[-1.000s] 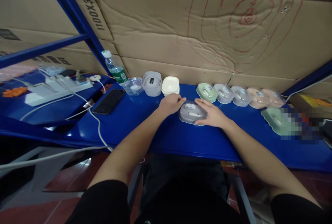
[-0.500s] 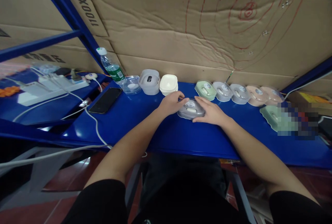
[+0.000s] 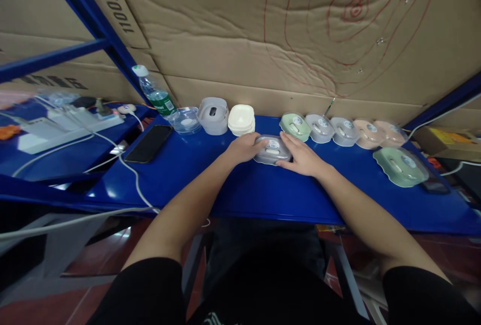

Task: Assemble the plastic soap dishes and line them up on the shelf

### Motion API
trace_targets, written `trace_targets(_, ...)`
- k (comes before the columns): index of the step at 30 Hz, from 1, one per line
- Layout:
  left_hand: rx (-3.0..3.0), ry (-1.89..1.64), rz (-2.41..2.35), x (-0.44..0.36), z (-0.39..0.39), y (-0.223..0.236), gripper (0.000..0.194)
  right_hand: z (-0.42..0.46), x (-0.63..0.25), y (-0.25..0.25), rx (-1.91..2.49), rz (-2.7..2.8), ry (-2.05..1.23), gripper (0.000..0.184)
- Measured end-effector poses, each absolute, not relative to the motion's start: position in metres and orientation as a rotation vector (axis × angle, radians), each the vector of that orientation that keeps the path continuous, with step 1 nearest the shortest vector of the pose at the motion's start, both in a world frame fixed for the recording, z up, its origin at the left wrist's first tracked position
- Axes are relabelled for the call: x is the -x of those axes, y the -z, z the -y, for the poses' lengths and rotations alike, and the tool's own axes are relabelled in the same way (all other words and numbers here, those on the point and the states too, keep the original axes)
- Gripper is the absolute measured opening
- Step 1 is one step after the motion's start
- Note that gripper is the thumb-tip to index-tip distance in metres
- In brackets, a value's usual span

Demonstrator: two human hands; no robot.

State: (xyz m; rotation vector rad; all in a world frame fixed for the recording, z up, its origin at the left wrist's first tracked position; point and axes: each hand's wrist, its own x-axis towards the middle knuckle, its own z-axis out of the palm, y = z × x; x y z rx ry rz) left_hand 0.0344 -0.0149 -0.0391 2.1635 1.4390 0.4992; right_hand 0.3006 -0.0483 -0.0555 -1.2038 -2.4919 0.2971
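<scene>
A grey plastic box with a clear lid (image 3: 273,153), carrying a round sticker and a short pale bar on top, rests on the blue table in front of me. My left hand (image 3: 242,149) closes on its left side, the thumb lying over the lid. On the opposite side, my right hand (image 3: 303,158) clasps the box, its fingers along the far edge and its thumb at the near edge. The underside of the box is hidden. Just beyond my left hand stands a stack of cream dishes (image 3: 241,118).
Along the back stand a water bottle (image 3: 160,99), clear lids (image 3: 186,120), grey trays (image 3: 213,123) and a row of lidded boxes, the nearest one green (image 3: 295,125). A larger green lidded box (image 3: 401,166) sits at right. A phone (image 3: 148,143) and a white cable (image 3: 137,184) are at left.
The view has shifted slightly. Both hands stay on the grey box, which now sits flatter, with the left fingers lying more along its side.
</scene>
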Motion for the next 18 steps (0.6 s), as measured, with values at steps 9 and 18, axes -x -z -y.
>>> trace_targets(9, -2.291, -0.465, -1.405, -0.041, 0.022, 0.041, 0.059, 0.054, -0.303, 0.045, 1.249, 2.495, -0.365, 0.107)
trace_targets(18, -2.251, -0.615, -1.424, -0.036, 0.024, 0.024, 0.06, 0.102, -0.319, -0.012, 1.627, 2.558, 0.075, 0.102)
